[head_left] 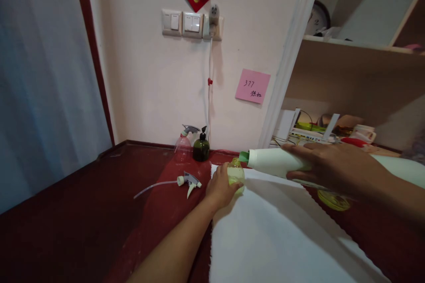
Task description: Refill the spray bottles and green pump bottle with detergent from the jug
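My left hand is closed around a clear yellow-green bottle that stands at the far edge of a white cloth, its neck uncapped. In my right hand is a large pale green jug, tipped onto its side. The jug's green spout points left, just above and beside the bottle's mouth. I cannot make out whether liquid is flowing. Left of my left hand lies a grey and white trigger sprayer head with its thin dip tube.
A pink spray bottle and a dark green pump bottle stand against the wall. The white cloth covers part of the dark red table. A yellow-green clear object sits under my right arm. Shelves with a router rise at right.
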